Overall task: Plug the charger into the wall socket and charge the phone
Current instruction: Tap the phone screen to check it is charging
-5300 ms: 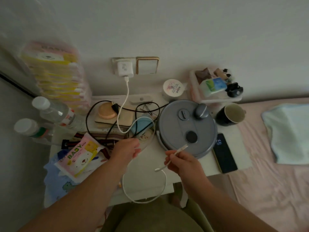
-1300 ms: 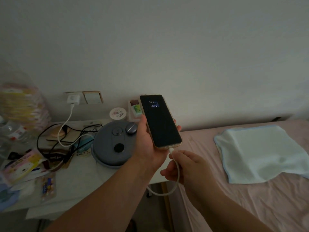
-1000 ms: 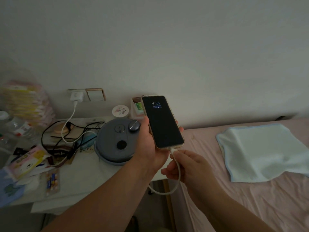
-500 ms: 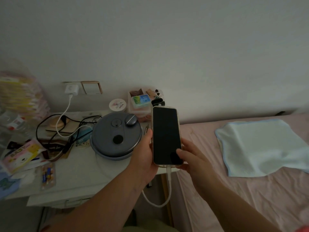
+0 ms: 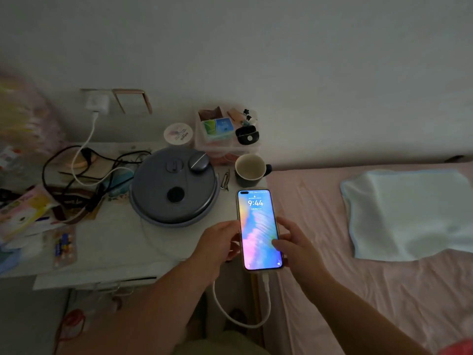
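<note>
Now, best to lower the phone (image 5: 258, 230) flat near the right edge of the tabletop (image 5: 122, 242), just in front of the mug (image 5: 250, 169), easing both hands away only once it rests and leaving slack in the white cable (image 5: 240, 319) so the plug at its bottom end is not strained. Gripped along its long sides, left hand (image 5: 220, 242) and right hand (image 5: 294, 242) each closed on an edge, screen lit in pink and blue showing 9:44. Charger (image 5: 97, 103) seated in the wall socket above the far-left corner.
</note>
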